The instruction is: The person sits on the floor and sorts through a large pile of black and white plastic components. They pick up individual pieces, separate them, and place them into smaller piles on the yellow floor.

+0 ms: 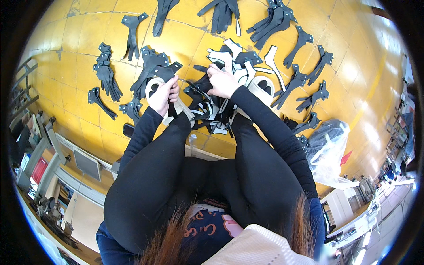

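Note:
My left hand (164, 95) is closed, pinching a black Y-shaped fabric piece (167, 70) by its narrow part, and its forked end spreads above my fingers. To the right, my right hand (223, 82) reaches into a loose heap between my feet, fingers curled; what they grip is hidden in the heap. White Y-shaped pieces with dark edging (247, 73) lie around that hand. Below it are tangled black and white strips (214, 115). A stack of black Y-shaped pieces (148, 66) lies just beyond my left hand.
Bundles of black pieces (106, 73) lie about the yellow tiled floor (84, 39), more at the far side (271, 22) and right (320, 64). A dark phone-like object (128, 130) rests by my left forearm. A clear plastic bag (329, 148) stands right. Machine frames (48, 141) line the left.

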A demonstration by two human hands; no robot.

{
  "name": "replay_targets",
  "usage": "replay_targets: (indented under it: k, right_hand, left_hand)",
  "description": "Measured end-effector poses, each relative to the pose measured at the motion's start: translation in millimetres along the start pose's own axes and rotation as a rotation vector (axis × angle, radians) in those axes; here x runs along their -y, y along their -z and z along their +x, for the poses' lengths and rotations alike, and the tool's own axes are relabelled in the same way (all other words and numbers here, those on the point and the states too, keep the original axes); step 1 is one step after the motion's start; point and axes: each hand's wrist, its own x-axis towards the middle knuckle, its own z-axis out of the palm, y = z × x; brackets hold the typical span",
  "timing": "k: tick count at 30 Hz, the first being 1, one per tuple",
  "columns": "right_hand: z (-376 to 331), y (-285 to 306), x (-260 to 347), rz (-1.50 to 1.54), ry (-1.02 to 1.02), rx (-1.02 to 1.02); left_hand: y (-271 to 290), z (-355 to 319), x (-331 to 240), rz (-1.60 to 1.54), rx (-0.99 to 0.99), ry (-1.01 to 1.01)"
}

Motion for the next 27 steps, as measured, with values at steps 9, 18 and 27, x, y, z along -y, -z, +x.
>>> replay_targets:
  k: [9, 18, 27]
  right_hand:
    - [-66.0, 91.3, 13.7, 0.429, 0.114, -0.257]
    - [-73.5, 107.5, -63.1, 0.676, -0.359, -0.406]
    - [-94.8, 122.3, -32.9, 0.948, -0.144, -0.089]
  left_hand:
    - [4.3, 1.7, -3.7, 0.035, -0.018, 0.020]
    - [-4.0, 1.6, -4.7, -0.010, 0.028, -0.006]
    - [-0.7, -0.3, -2.4, 0.004, 0.008, -0.005]
